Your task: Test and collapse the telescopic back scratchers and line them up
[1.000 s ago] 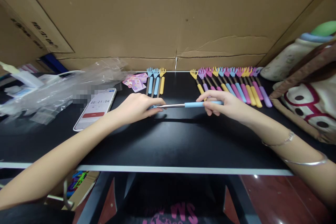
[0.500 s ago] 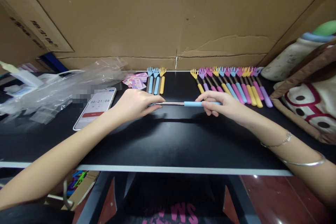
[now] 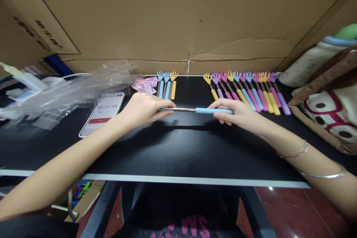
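Note:
Held level above the black table is a telescopic back scratcher with a light blue handle and a metal rod. My left hand pinches its head end, which the fingers mostly cover. Around the blue handle, my right hand is closed, thumb below and fingers above. Behind my left hand lie two blue back scratchers and a yellow back scratcher. Beyond my right hand is a slanted row of several back scratchers in yellow, purple, pink and blue, their claw ends toward the cardboard.
A phone with a running timer and crumpled clear plastic bags lie at left. Small printed cards sit beside the short row. A cloth bag and a bottle stand at right. A cardboard wall closes the back.
The fingers of my right hand have shifted on the blue handle, the lower ones curling in. The left hand keeps its pinch, and the back scratcher stays nearly in place.

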`<action>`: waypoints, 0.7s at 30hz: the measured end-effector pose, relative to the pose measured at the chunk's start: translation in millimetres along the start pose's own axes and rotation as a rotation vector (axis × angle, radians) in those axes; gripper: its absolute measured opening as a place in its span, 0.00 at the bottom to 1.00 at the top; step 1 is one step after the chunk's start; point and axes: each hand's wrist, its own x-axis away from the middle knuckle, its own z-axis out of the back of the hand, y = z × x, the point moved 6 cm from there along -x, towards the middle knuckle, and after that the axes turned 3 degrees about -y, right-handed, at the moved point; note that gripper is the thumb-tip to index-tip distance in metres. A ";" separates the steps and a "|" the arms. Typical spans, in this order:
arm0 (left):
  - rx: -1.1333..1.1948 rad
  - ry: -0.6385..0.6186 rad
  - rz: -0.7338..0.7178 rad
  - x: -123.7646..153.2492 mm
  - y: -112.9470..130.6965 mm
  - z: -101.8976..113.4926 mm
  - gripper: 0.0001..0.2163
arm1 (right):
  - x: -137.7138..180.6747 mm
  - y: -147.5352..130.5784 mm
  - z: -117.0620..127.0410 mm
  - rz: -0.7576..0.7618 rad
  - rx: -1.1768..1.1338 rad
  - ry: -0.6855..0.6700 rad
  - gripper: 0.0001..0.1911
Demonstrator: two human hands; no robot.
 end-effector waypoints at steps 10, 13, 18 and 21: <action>-0.016 0.066 0.014 2.2 1.2 2.0 0.14 | 0.2 11.8 -8.8 -0.061 -0.121 -0.091 0.20; -0.007 0.060 0.012 1.7 2.3 3.3 0.15 | 1.8 9.9 -10.9 -0.081 -0.142 -0.121 0.21; -0.003 0.016 0.025 0.3 3.6 5.8 0.16 | 3.6 7.8 -14.7 -0.114 -0.170 -0.178 0.22; -0.014 0.018 0.016 0.0 4.9 8.5 0.16 | 4.3 6.6 -18.2 -0.103 -0.170 -0.228 0.22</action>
